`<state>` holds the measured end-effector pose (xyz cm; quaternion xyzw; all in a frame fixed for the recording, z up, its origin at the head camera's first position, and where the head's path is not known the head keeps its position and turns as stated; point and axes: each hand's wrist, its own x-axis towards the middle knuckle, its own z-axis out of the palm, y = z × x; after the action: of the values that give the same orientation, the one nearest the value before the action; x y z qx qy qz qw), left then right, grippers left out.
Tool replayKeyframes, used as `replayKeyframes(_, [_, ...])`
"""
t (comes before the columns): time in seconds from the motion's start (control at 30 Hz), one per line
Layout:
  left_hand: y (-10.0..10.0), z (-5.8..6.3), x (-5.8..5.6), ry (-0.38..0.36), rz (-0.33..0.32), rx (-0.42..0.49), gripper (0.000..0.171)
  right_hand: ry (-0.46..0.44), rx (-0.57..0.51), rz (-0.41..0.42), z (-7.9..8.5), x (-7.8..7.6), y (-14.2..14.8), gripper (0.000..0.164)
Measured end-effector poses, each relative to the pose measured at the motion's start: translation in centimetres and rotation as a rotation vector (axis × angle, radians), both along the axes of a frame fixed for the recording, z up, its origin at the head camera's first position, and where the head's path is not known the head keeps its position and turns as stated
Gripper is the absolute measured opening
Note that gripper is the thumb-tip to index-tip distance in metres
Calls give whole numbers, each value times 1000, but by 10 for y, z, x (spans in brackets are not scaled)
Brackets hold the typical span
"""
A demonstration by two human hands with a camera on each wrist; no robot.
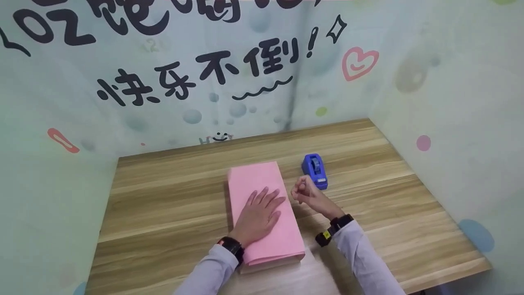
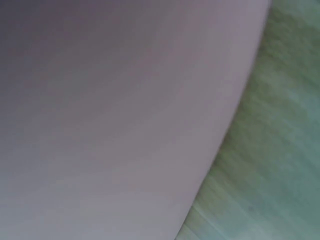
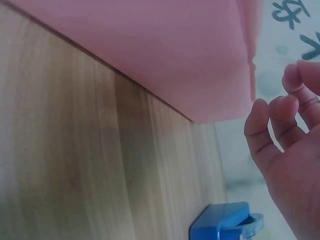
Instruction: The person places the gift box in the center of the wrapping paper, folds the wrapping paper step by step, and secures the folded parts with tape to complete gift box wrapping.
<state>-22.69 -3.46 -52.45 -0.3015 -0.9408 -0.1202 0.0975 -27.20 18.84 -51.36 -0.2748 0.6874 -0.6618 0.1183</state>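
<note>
A box wrapped in pink paper (image 1: pixel 262 176) lies lengthwise on the wooden table, and at its near end the paper edge overhangs a paler end face. My left hand (image 1: pixel 258 217) rests on the box's top with fingers spread. Just beyond the box's right edge hovers my right hand (image 1: pixel 309 196), its fingers curled and thumb near the forefinger; I cannot make out anything between them. The right wrist view shows those curled fingers (image 3: pixel 285 117) beside the box's pink side (image 3: pixel 165 60). A blurred pale pinkish surface (image 2: pixel 115 120) fills most of the left wrist view.
A blue tape dispenser (image 1: pixel 314 171) with a roll of tape stands on the table (image 1: pixel 163 213), right of the box and close behind my right hand. Printed cloth walls (image 1: pixel 245 110) enclose the table at the back and both sides.
</note>
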Motion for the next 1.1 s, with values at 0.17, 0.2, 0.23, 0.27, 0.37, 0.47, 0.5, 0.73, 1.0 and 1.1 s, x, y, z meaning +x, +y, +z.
replayKeyframes(0.17, [1,-2,0,-7,10,-18,46,0,90,15,1,-7,-11,25])
replayKeyframes(0.2, [1,-2,0,-9,10,-19,46,-2,101,9,1,-8,-11,26])
replayKeyframes(0.23, [2,-2,0,-8,10,-18,46,-3,109,0,1,-9,-12,26])
replayKeyframes(0.27, [2,-2,0,-5,11,-18,46,3,118,-8,1,-10,-13,27])
replayKeyframes(0.37, [1,-2,-1,3,11,-16,46,18,147,-35,1,-12,-14,27])
replayKeyframes(0.47, [1,-2,-1,-1,13,-18,45,21,159,-40,0,-13,-15,26])
replayKeyframes(0.5, [1,-1,-1,-8,14,-19,46,7,151,-36,0,-13,-14,26])
replayKeyframes(0.73, [1,-2,-1,3,17,-31,46,-108,27,-33,-1,-11,-14,24])
replayKeyframes(1.0, [0,-5,-2,23,13,-22,46,-121,69,-58,-7,-12,-14,27])
replayKeyframes(1.1, [0,-6,-2,31,11,-23,46,-146,86,-80,-10,-11,-14,30])
